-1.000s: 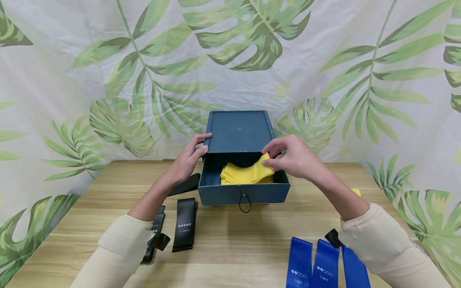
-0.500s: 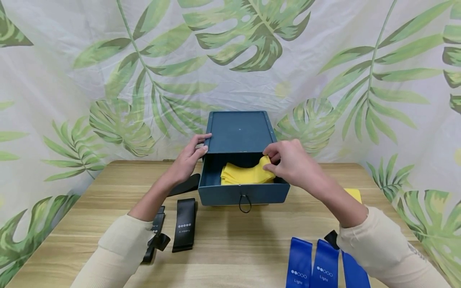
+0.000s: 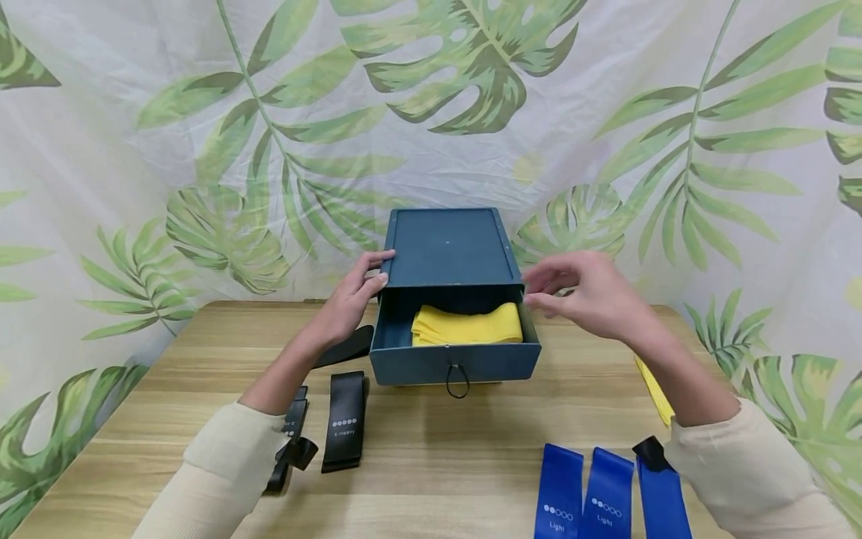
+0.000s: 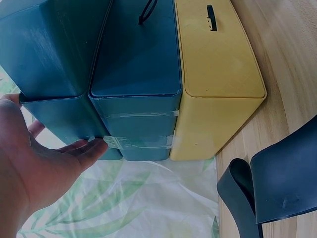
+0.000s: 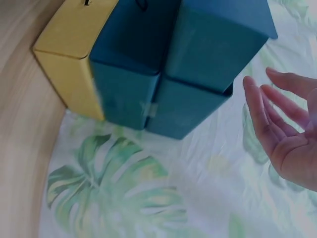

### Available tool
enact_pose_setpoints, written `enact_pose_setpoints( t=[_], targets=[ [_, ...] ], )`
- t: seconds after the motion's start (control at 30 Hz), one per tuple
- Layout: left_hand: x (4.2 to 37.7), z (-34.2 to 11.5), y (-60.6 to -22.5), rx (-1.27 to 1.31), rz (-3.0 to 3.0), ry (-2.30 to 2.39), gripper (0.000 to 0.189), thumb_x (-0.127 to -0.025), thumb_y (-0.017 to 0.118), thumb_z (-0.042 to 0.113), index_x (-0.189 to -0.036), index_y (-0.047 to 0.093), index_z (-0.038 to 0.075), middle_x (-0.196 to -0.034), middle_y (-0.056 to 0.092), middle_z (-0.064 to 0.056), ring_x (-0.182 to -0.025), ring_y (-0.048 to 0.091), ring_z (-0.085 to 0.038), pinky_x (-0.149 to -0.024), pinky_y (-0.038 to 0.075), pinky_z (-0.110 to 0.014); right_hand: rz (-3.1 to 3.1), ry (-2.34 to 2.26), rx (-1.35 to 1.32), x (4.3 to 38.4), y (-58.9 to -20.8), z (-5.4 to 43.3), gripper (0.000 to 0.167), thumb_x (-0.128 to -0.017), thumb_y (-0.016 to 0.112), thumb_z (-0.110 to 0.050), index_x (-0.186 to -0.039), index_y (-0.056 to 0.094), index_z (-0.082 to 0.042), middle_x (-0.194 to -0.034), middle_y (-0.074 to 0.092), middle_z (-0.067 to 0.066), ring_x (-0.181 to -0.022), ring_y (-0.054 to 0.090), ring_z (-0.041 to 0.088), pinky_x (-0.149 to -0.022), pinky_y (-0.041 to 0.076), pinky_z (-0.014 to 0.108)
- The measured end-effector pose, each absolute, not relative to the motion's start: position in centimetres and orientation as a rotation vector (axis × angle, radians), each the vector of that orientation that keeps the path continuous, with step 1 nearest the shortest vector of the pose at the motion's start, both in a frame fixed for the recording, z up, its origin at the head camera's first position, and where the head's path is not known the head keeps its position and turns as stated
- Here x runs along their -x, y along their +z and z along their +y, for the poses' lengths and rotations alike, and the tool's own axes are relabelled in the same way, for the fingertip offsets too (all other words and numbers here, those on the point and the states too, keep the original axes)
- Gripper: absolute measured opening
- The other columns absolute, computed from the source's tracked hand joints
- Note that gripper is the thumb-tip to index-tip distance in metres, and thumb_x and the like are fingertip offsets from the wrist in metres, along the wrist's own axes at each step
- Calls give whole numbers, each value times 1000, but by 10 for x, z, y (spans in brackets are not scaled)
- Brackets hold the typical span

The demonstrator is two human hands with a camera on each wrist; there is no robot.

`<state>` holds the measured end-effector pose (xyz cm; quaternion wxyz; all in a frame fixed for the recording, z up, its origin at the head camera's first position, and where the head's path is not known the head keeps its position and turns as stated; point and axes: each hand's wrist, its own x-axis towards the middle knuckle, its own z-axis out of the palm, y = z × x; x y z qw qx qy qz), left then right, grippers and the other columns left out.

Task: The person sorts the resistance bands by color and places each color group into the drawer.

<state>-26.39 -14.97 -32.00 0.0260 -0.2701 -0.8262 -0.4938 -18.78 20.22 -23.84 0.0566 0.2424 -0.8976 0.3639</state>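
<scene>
The top drawer of a stacked drawer unit stands pulled out, with folded yellow resistance bands lying in it. My left hand rests against the unit's left side, fingers extended along the wall and top edge. In the left wrist view this hand lies flat against the upper blue box. At the drawer's right edge my right hand is raised with loosely bent fingers and nothing in them. The right wrist view shows that hand beside the blue box, fingers spread.
Black resistance bands lie on the table left of the unit. Blue bands are at front right, and a yellow band is partly behind my right forearm. Below the blue drawers sits a yellow drawer. A leaf-print cloth hangs behind.
My right hand has let go of the yellow resistance band and moved right, out over the drawer's edge. The band's raised end now lies down in the drawer. My left hand has stayed put.
</scene>
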Motion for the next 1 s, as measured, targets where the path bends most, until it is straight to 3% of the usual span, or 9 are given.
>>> enact_pose_setpoints(
  t=[0.37, 0.63, 0.8, 1.0],
  targets=[
    [265, -150, -321, 836, -2543, -1545, 51, -113, 34, 27, -160, 31, 7, -164, 28, -18, -150, 29, -39, -117, 30, -62, -2782, 1193, -699, 193, -263, 238, 21, -94, 74, -1, -113, 73, 7, -91, 75, 11, -78, 74, 18, -66, 61, 29],
    [265, -149, -322, 845, -2542, -1549, 51, -113, 34, 27, -160, 31, 6, -164, 27, -18, -150, 28, -38, -117, 30, -62, -2822, 1068, -723, 206, -296, 274, 24, -95, 74, -5, -117, 73, 6, -104, 76, 13, -91, 74, 24, -77, 59, 29],
    [265, -148, -321, 849, -2536, -1564, 51, -113, 34, 27, -160, 30, 6, -165, 27, -18, -150, 28, -38, -117, 30, -62, -2843, 989, -715, 211, -317, 298, 23, -96, 73, -5, -115, 73, 7, -106, 76, 16, -96, 73, 30, -83, 61, 40],
    [264, -149, -321, 845, -2534, -1563, 51, -113, 34, 27, -160, 31, 6, -164, 28, -18, -150, 29, -38, -117, 30, -62, -2983, 841, -603, 216, -345, 326, 28, -97, 73, -10, -118, 72, 8, -105, 76, 14, -99, 72, 35, -80, 60, 46]
  ],
)
